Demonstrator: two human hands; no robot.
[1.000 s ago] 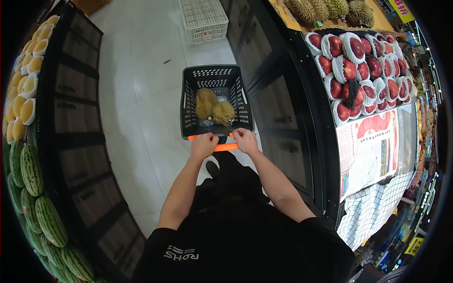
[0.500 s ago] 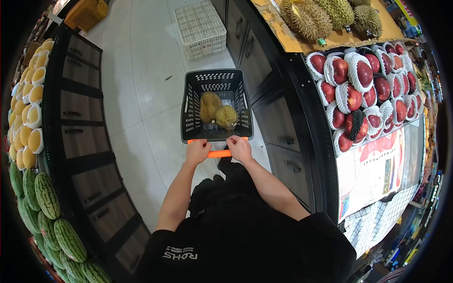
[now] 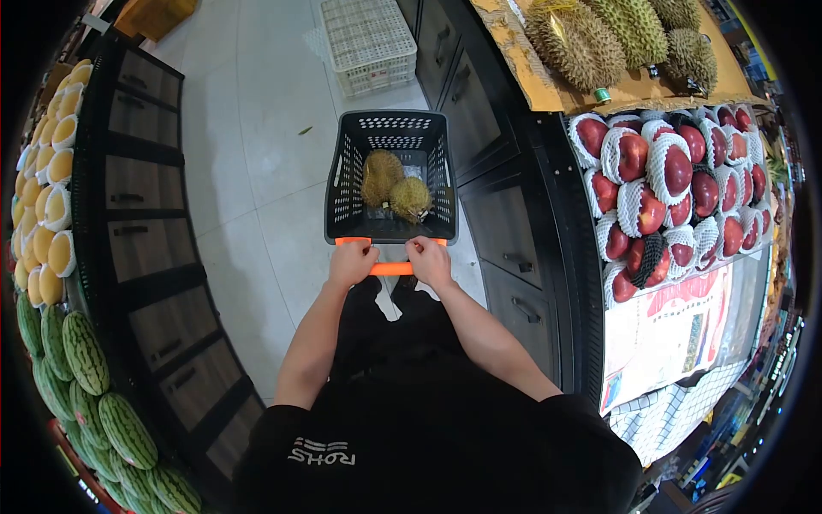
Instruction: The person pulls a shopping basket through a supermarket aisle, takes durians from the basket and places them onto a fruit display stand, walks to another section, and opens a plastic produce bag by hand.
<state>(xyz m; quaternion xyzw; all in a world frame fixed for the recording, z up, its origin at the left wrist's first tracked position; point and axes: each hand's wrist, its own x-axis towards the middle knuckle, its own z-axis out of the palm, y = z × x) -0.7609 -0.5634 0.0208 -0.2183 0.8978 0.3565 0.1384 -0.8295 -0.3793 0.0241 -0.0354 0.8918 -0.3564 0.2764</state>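
Head | black perforated basket (image 3: 390, 230), two durians (image 3: 382, 178) inside | left fingers (image 3: 370, 253), right fingers (image 3: 416, 249) clasping orange handle (image 3: 391, 269)

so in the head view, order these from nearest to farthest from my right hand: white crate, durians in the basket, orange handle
1. Orange handle: in the right hand's grip.
2. Durians: just ahead, inside the basket.
3. White crate: on the floor, beyond the basket.

Orange handle (image 3: 391, 269) at near edge of basket (image 3: 396, 130) was partly hidden by left grip (image 3: 352, 262) and right grip (image 3: 428, 260). Pale bit (image 3: 385, 205) by durians (image 3: 382, 176) was too small to identify. Brown box (image 3: 158, 15) got cut off up top.
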